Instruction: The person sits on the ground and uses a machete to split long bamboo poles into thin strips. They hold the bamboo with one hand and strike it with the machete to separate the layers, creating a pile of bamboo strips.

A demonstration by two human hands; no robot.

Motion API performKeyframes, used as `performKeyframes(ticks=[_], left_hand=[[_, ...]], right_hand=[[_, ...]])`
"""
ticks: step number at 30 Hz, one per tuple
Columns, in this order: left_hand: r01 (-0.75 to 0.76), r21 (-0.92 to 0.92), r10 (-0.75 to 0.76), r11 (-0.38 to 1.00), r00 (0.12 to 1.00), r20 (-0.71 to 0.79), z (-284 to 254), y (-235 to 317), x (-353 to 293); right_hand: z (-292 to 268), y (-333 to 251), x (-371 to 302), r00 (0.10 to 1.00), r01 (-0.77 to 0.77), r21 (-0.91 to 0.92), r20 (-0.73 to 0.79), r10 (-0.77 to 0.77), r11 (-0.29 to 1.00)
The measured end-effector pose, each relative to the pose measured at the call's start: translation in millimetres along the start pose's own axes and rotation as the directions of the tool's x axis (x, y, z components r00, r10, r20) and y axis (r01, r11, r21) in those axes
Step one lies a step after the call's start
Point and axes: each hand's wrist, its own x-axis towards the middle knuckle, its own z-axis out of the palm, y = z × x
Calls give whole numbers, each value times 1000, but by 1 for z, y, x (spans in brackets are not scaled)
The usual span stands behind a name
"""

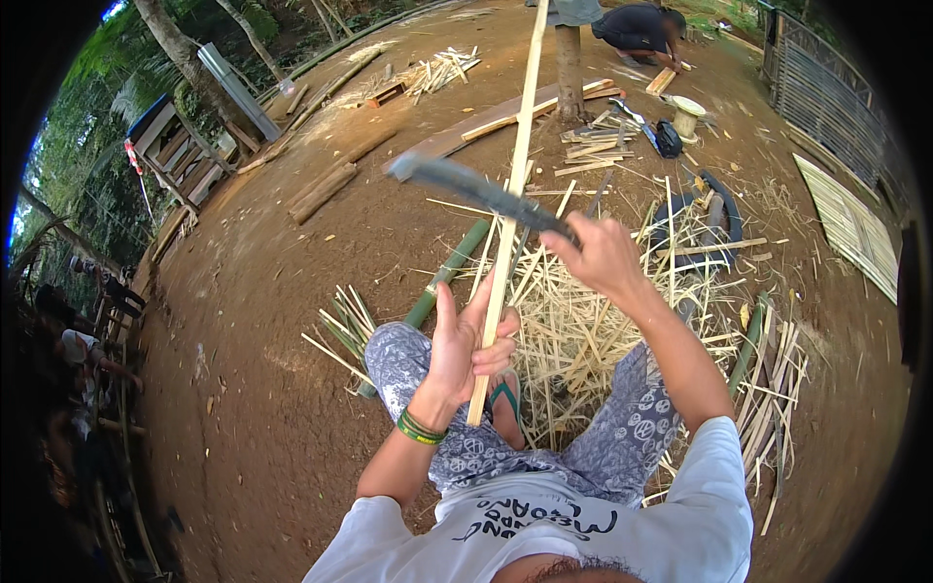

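Note:
My left hand (468,340) is closed round the lower part of a long, pale bamboo strip (502,260), thumb pointing up along its side. The strip slants away from me, its far end reaching the top of the picture. In my right hand (601,255) is the handle of a machete (466,185), whose dark, broad blade points left and lies across the strip above my left hand. The blade is slightly blurred. Whether its edge touches the strip I cannot tell. A heap of pale bamboo shavings (583,340) covers the ground between and beyond my knees.
A green bamboo pole (447,272) lies by my left knee, beside split pieces (348,316). More strips (773,389) lie at right. A tree trunk (570,78) stands ahead, with a black bag (668,138) nearby. Another person (637,34) crouches at the far right over wood.

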Motion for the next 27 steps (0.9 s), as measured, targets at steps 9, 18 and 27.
performKeyframes(ticks=[9,18,27], left_hand=[[29,196,-19,980,999,-51,0,-7,-3],[36,303,-24,952,999,-44,-7,-14,-20],[74,277,-64,958,997,-44,-12,-14,-28]], right_hand=[[-7,-4,-9,989,144,-21,36,-143,989],[-21,-2,-7,982,149,-123,139,-132,981],[-19,-6,-24,968,229,-91,123,-218,969]])
